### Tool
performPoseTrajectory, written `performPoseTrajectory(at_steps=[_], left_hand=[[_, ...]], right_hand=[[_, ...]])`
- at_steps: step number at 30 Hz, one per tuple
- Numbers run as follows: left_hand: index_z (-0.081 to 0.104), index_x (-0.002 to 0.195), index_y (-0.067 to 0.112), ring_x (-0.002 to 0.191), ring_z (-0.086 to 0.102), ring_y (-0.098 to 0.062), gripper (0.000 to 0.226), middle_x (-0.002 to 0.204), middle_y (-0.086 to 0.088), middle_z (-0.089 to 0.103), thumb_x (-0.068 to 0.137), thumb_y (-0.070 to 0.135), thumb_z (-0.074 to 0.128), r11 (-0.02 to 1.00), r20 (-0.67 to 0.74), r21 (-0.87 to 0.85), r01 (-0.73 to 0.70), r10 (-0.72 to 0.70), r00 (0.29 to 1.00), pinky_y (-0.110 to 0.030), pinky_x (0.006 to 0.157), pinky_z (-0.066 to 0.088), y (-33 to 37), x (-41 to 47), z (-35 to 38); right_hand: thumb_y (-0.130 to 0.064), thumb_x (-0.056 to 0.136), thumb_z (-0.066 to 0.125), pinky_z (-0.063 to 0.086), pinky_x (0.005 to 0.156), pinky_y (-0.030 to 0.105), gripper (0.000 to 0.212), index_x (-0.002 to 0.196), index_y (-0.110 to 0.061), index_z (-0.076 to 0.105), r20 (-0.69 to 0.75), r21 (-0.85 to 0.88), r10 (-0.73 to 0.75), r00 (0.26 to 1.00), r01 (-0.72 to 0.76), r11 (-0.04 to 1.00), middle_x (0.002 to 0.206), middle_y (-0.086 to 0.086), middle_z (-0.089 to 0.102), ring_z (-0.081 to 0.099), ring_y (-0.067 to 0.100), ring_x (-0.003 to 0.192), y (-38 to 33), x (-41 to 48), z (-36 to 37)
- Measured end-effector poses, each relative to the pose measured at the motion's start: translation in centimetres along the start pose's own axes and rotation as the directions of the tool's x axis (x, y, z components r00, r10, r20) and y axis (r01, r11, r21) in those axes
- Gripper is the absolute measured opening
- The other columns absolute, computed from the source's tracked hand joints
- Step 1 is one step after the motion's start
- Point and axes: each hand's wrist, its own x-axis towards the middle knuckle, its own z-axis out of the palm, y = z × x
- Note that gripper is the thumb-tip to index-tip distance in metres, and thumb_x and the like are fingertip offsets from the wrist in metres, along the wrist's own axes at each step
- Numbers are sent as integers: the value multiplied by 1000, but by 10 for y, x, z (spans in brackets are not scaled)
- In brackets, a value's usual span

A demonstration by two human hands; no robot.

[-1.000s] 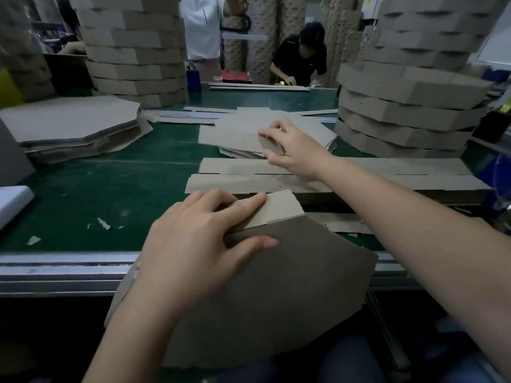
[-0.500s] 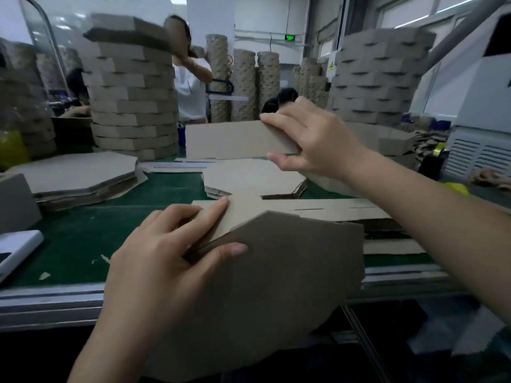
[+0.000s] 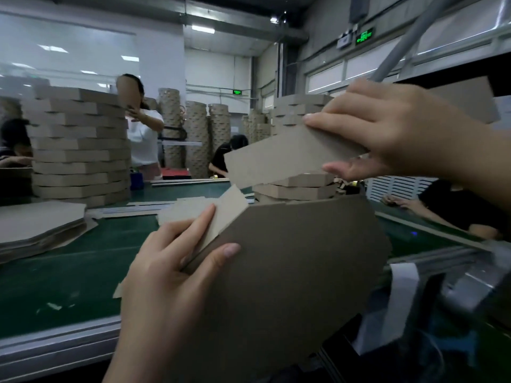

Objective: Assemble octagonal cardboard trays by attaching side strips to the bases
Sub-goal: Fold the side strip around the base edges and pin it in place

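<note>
My left hand [image 3: 171,275] grips an octagonal cardboard base [image 3: 290,266] at its upper left edge, thumb on the near face and fingers on a folded side flap [image 3: 226,214]. The base stands tilted up in front of me, over the table's near edge. My right hand [image 3: 387,128] pinches one end of a long cardboard side strip [image 3: 279,158] and holds it in the air above the base, slanting down to the left. Strip and base are apart.
The green table [image 3: 69,272] carries a pile of flat bases [image 3: 36,225] at left and loose strips [image 3: 177,205] behind my left hand. Tall stacks of finished trays [image 3: 80,150] stand at left; a lower stack [image 3: 296,186] at the back. Other people work beyond and at right.
My right hand lifted the side strip off the pile on the table and carried it up and right. My view tipped upward; the base rose with my left hand.
</note>
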Motion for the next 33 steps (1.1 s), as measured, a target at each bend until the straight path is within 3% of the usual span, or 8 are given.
performPoseTrajectory(at_steps=[3,7,12,16,23,27,33], left_hand=[[57,126,37,106,58,-1,60,110,22,62,71,61,60,997,40,-79,16,-13,999,-13,86,40,2,-5,15],[58,124,36,103,55,10,63,107,24,63,68,61,67,991,108,-127,39,-25,994,-3,83,34,0,-15,29],[59,123,37,104,58,2,57,108,21,64,70,58,61,982,203,-172,83,-48,978,-4,83,36,-13,-26,36],[60,124,34,106,61,-10,57,112,12,65,71,55,61,987,249,-131,88,-53,967,-11,85,40,-25,-32,37],[60,125,26,107,59,-4,59,116,13,64,72,51,62,989,278,-88,116,-87,957,-7,86,37,-44,-37,39],[61,124,28,110,58,-6,58,117,12,64,70,51,63,986,273,-66,151,-128,953,-9,89,37,-54,-38,40],[60,124,28,110,58,-6,59,117,13,64,70,51,62,983,301,-33,181,-163,939,-9,89,39,-68,-40,41]], right_hand=[[-39,97,54,56,67,50,56,125,9,58,76,-6,52,996,-51,999,103,25,64,61,42,87,6,-29,-21],[-39,95,53,51,79,44,55,125,7,60,128,120,158,979,-173,978,103,24,65,58,37,89,-18,-64,-21],[-42,99,42,46,86,36,60,124,10,58,204,311,269,941,-323,894,107,24,66,63,37,89,-58,-94,3],[-39,96,48,50,86,38,56,127,7,56,241,450,317,917,-395,801,111,20,64,62,32,95,-77,-106,26],[-42,100,41,39,94,19,57,125,6,56,261,647,384,885,-456,611,111,13,62,55,16,100,-102,-109,69],[-41,99,43,48,89,35,57,126,7,55,267,706,382,885,-450,547,114,15,62,61,27,98,-115,-109,90],[-29,92,53,50,86,37,51,127,8,51,252,738,367,896,-423,526,110,18,64,60,25,98,-128,-111,114]])
